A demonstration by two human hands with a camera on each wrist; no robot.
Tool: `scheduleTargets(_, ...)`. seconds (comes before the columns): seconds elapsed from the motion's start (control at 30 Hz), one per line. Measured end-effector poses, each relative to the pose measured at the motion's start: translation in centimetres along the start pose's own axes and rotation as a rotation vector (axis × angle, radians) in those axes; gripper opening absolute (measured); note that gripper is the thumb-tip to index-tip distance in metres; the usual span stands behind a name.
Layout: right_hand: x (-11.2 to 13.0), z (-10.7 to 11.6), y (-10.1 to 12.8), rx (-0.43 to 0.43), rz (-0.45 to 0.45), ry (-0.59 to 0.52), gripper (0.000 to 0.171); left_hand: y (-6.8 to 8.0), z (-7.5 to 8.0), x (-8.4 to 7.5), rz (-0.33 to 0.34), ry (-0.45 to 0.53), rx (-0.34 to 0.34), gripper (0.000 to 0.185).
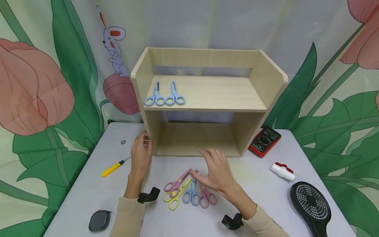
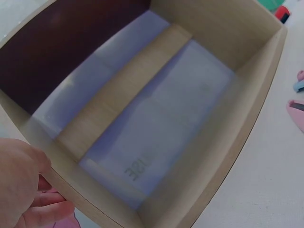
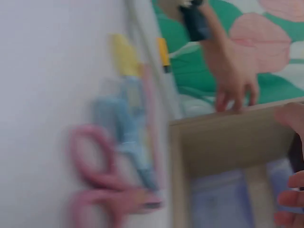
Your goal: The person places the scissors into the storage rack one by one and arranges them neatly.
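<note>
A two-tier wooden shelf (image 1: 207, 109) stands at the back of the table. My left hand (image 1: 141, 153) touches the outer face of its left side panel, near the front edge; in the left wrist view, the fingers (image 2: 50, 209) are bent loosely against the outside. My right hand (image 1: 217, 171), fingers spread, hovers above a fanned group of scissors and holds nothing. In that group are yellow scissors (image 1: 174, 199), blue scissors (image 1: 194, 194) and pink scissors (image 1: 208, 197). On the upper tier lie two pairs of blue scissors (image 1: 154, 96), side by side at the left.
Left on the table are a yellow screwdriver (image 1: 112, 170), a small washer (image 1: 123, 142) and a dark tape measure (image 1: 99, 220). On the right are a red-black multimeter (image 1: 264, 141), a white valve with red handle (image 1: 282, 171) and a black hairbrush (image 1: 311, 202).
</note>
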State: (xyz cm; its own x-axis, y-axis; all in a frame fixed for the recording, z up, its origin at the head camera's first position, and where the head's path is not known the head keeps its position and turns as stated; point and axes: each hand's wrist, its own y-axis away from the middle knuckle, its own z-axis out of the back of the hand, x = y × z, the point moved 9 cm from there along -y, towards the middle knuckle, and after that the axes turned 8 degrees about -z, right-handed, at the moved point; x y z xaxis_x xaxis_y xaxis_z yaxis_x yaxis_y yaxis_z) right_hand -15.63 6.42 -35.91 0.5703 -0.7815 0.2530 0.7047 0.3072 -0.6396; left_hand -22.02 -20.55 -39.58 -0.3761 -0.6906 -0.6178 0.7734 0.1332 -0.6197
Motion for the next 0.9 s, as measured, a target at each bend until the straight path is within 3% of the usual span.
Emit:
scheduleTargets(0.23,-2.3,-2.1,6.4,0.167,-0.098,0.039,0.08,0.2,-0.1,0.1,0.0,0.0,-0.008,0.037)
scheduleTargets(0.47,-4.0,-4.0,10.6,0.394,-0.231,0.055,0.087,0.5,-0.1,0.2,0.017,-0.012,-0.002,0.038)
scheduleTargets(0.67,-4.0,-4.8,12.1,0.483,-0.206,0.079,0.066,0.4,0.0,0.3,0.018,-0.015,-0.003,0.038)
scheduleTargets(0.9,-3.6,-5.0,12.0,0.481,-0.194,0.04,0.052,0.3,-0.1,0.3,0.023,-0.009,0.005,0.038)
